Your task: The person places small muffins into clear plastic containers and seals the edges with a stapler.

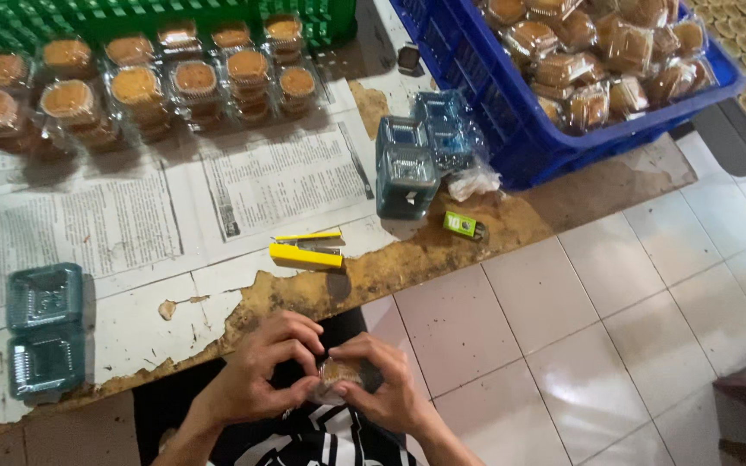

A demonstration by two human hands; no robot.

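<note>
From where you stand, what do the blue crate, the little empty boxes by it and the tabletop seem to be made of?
The blue crate looks like moulded plastic: glossy, with an open lattice wall. The little empty boxes seem thin clear plastic, see-through and shiny, tinted bluish. The tabletop appears to be wood or board under a white coating, which has peeled along the edge to show rough brown beneath. Printed newspaper covers part of it.

blue crate, yellow stapler, green basket
</note>
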